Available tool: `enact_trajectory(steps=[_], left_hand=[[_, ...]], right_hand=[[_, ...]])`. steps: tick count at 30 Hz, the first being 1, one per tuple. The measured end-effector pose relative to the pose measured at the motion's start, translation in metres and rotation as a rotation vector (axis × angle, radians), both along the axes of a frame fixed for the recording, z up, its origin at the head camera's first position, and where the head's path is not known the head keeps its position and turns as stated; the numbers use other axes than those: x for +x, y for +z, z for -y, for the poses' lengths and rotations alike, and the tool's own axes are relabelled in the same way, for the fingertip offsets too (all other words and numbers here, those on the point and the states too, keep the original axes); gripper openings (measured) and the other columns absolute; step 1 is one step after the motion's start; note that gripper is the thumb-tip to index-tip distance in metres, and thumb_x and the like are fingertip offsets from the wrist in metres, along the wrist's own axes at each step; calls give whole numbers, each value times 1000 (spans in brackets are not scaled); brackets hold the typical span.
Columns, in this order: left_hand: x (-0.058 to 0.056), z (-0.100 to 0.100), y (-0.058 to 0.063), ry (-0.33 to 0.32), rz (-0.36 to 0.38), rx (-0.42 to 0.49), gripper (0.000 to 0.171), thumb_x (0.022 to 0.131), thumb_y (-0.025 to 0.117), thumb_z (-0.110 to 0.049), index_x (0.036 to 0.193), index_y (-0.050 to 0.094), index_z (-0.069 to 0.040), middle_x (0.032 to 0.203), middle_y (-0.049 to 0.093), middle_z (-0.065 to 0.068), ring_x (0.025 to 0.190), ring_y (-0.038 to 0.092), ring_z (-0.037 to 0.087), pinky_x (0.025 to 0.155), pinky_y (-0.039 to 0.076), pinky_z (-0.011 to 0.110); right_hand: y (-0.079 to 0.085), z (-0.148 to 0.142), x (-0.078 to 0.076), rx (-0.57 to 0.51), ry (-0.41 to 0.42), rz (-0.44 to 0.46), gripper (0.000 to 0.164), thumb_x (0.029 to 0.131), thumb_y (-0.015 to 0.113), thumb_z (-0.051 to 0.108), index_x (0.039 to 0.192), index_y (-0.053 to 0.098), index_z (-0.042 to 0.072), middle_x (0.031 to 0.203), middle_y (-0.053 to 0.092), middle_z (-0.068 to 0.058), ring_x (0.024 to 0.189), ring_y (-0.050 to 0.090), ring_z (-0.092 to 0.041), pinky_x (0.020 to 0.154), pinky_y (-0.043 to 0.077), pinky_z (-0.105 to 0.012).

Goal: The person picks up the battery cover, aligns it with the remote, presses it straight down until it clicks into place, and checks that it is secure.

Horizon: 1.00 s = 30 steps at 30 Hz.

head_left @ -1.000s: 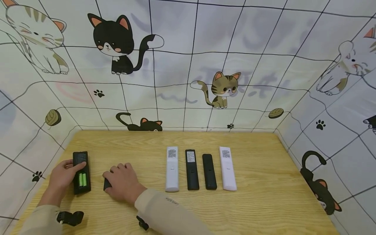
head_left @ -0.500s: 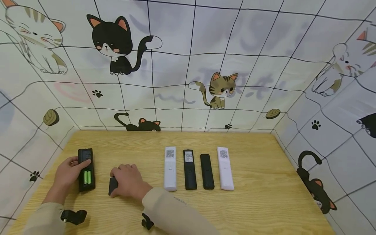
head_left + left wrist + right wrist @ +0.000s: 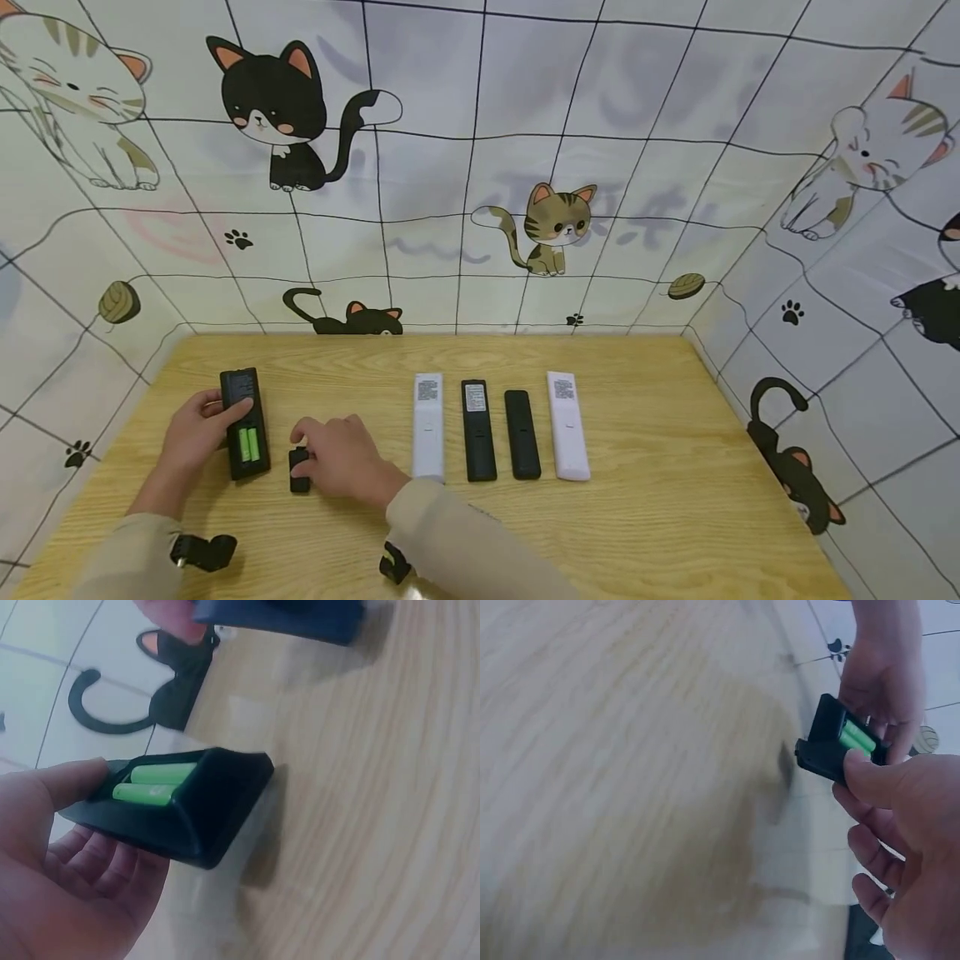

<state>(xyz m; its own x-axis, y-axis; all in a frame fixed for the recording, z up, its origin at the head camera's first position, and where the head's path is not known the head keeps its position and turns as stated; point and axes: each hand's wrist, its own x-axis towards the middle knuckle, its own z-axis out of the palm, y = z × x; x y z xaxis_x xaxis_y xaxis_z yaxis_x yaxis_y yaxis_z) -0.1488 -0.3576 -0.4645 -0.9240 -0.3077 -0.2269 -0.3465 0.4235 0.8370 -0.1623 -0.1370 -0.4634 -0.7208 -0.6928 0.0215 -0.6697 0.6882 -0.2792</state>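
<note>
My left hand (image 3: pixel 197 435) holds a black remote control (image 3: pixel 246 420), back side up, with the thumb across it. Two green batteries (image 3: pixel 249 445) lie side by side in its uncovered compartment. In the left wrist view the remote (image 3: pixel 187 825) tilts above the table, its end towards the camera. To the right of it, my right hand (image 3: pixel 347 458) pinches a small black battery cover (image 3: pixel 299 483) between thumb and fingers. The right wrist view has the cover (image 3: pixel 821 759) just in front of the remote; whether they touch cannot be told.
On the wooden table (image 3: pixel 660 467), right of my hands, several remotes lie face down in a row: a white one (image 3: pixel 428 442), a black one (image 3: pixel 478 442), a shorter black one (image 3: pixel 522 442) and another white one (image 3: pixel 568 433). A cat-patterned sheet (image 3: pixel 435 167) encloses the back and sides.
Both hands have shifted right in the head view, the left carrying the remote. My right hand's grip on the cover has changed, with the fingers raised and more of the cover showing.
</note>
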Motion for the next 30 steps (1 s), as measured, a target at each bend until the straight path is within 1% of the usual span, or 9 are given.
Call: enact_trajectory(steps=[2, 3, 7, 9, 12, 18, 22, 26, 30], left_hand=[[-3, -7, 3, -24, -14, 27, 83, 87, 51, -52, 140, 21, 4, 138, 33, 29, 80, 48, -8, 65, 48, 18], [-4, -11, 4, -36, -21, 42, 83, 87, 51, -52, 140, 21, 4, 138, 33, 29, 79, 47, -10, 66, 49, 18], [-8, -29, 9, -95, -32, 84, 84, 87, 50, -53, 142, 19, 3, 139, 34, 26, 81, 49, -11, 71, 50, 20], [-10, -38, 11, -121, -38, 105, 83, 87, 50, -53, 142, 20, 1, 138, 36, 24, 83, 50, -10, 73, 51, 22], [-13, -54, 13, -153, -44, 126, 81, 86, 51, -53, 142, 23, -1, 137, 39, 21, 86, 52, -8, 76, 52, 24], [-16, -87, 14, -217, -68, 168, 75, 85, 55, -51, 138, 31, -4, 131, 45, 18, 89, 58, 0, 78, 53, 28], [-14, -111, 13, -279, -95, 199, 68, 85, 58, -47, 136, 36, -7, 126, 49, 18, 90, 61, 9, 75, 54, 30], [-13, -134, 12, -329, -103, 232, 61, 84, 62, -44, 131, 43, -10, 120, 54, 17, 89, 63, 16, 72, 54, 31], [-12, -155, 11, -367, -100, 272, 56, 82, 65, -41, 126, 48, -11, 114, 59, 16, 86, 64, 19, 70, 54, 33]], right_hand=[[5, -9, -2, -42, -1, -7, 29, 83, 58, 50, 109, 52, 37, 74, 48, 25, 69, 43, 4, 79, 34, -20], [7, -14, -2, -61, 0, -7, 29, 83, 58, 49, 109, 53, 37, 75, 49, 26, 69, 43, 4, 79, 34, -20], [16, -35, -8, -146, -5, -2, 27, 84, 59, 46, 109, 58, 36, 78, 55, 25, 72, 45, 5, 82, 35, -21], [20, -48, -11, -190, -16, 10, 27, 84, 60, 44, 110, 58, 35, 80, 58, 24, 73, 47, 6, 84, 36, -22], [24, -70, -16, -254, -27, 28, 27, 85, 59, 42, 110, 59, 31, 82, 61, 20, 73, 50, 6, 82, 39, -20], [34, -116, -23, -384, -30, 73, 29, 86, 59, 39, 111, 61, 24, 86, 66, 12, 74, 54, 4, 68, 43, -13], [35, -146, -27, -479, -30, 112, 29, 86, 60, 36, 111, 62, 22, 93, 67, 10, 77, 57, 3, 66, 45, -14], [34, -174, -27, -530, -28, 124, 29, 86, 61, 34, 111, 62, 20, 97, 65, 9, 80, 57, 1, 68, 47, -16], [33, -195, -24, -542, -55, 110, 28, 85, 62, 30, 111, 62, 20, 89, 62, 10, 77, 56, 0, 68, 47, -19]])
